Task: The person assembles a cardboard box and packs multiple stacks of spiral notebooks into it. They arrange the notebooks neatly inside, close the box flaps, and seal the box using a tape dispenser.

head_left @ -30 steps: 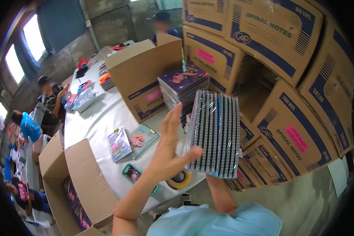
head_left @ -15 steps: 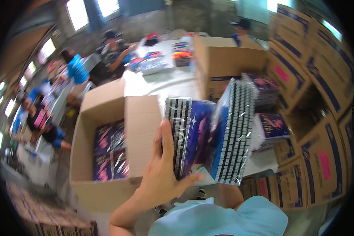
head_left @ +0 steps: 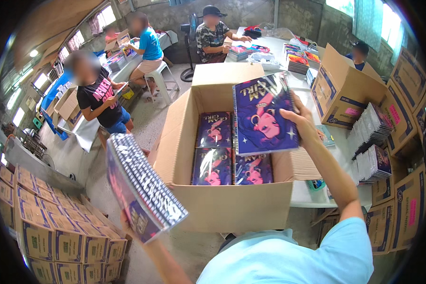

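Observation:
My left hand (head_left: 128, 226), mostly hidden behind its load, grips a plastic-wrapped pack of spiral notebooks (head_left: 144, 182), tilted, with the black-and-white bound edges facing up. It is just outside the left wall of an open cardboard box (head_left: 232, 208). My right hand (head_left: 299, 120) holds another wrapped pack of notebooks (head_left: 262, 116) by its right edge, thumb on the purple cover. This pack hangs over the box's right half, cover up. Inside the box, several purple notebook packs (head_left: 213, 165) lie flat side by side; the held pack partly covers those at the right.
A white table (head_left: 312, 196) at the right bears stacked notebooks (head_left: 371, 130) and another open carton (head_left: 345, 90). Closed cartons are piled at the right (head_left: 407, 203) and lower left (head_left: 66, 227). A standing fan (head_left: 189, 47) and several people are farther off, some at tables.
My view has turned left, bringing the box to the middle. The two packs, close together before, are now apart: one left of the box, the other above it.

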A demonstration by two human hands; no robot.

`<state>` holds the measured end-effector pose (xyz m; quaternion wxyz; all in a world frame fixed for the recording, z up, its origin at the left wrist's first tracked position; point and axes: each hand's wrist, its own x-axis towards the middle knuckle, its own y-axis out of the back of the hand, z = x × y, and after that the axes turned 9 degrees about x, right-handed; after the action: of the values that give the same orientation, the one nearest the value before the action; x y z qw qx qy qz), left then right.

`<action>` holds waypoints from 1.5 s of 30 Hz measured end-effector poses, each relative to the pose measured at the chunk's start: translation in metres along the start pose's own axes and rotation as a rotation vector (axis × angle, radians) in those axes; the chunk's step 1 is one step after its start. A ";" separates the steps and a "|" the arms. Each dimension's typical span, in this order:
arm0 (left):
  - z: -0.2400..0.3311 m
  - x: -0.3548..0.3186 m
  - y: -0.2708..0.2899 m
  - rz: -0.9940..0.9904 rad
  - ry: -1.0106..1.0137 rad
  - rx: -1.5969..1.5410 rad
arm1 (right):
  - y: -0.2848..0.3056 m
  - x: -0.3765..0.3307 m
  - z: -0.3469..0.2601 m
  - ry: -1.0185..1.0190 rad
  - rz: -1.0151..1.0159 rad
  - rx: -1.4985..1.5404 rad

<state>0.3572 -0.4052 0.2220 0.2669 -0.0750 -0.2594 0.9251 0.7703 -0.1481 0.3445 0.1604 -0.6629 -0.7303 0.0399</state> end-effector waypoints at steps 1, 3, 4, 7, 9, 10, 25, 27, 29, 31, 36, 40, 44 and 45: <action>0.001 0.015 0.019 -0.035 -0.015 -0.015 | -0.031 0.010 0.008 -0.029 0.001 0.036; 0.017 0.036 0.030 -0.185 0.100 -0.195 | -0.029 0.063 0.071 -0.041 -0.012 -0.007; 0.028 0.041 0.032 -0.266 0.211 -0.351 | -0.049 0.077 0.087 -0.158 -0.050 0.105; 0.026 0.055 0.022 -0.287 0.237 -0.427 | -0.067 0.127 0.189 -0.063 -0.087 -0.176; 0.031 0.059 -0.013 -0.305 0.259 -0.327 | -0.040 0.138 0.270 0.106 -0.318 -0.796; 0.033 0.060 -0.018 -0.339 0.236 -0.315 | -0.066 0.119 0.272 -0.199 -0.343 -1.014; -0.111 0.154 -0.289 -1.483 -0.653 1.491 | -0.120 0.060 0.021 0.393 -0.033 -0.940; -0.138 0.141 -0.330 -1.556 -0.578 1.697 | -0.078 0.092 0.049 0.362 0.080 -1.008; -0.167 0.115 -0.348 -1.536 -0.574 2.061 | -0.041 0.106 0.089 0.368 0.090 -1.289; -0.202 0.106 -0.344 -1.766 -0.546 2.330 | -0.033 0.108 0.119 0.438 -0.021 -1.767; -0.254 0.103 -0.300 -1.394 -0.445 2.391 | -0.058 0.077 0.177 -0.279 -0.678 -1.700; -0.233 0.097 -0.298 -1.460 -0.724 2.240 | -0.025 0.080 0.210 -0.142 -0.575 -1.716; -0.242 0.106 -0.284 -1.363 -0.795 2.173 | -0.034 0.087 0.181 -0.229 -0.663 -1.640; -0.249 0.108 -0.284 -1.353 -0.805 2.152 | -0.036 0.090 0.164 -0.295 -0.712 -1.573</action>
<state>0.4639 -0.0334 0.1569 0.5018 0.5910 0.5493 0.3118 0.6824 -0.0392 0.2158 -0.4366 -0.3019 -0.7228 -0.4426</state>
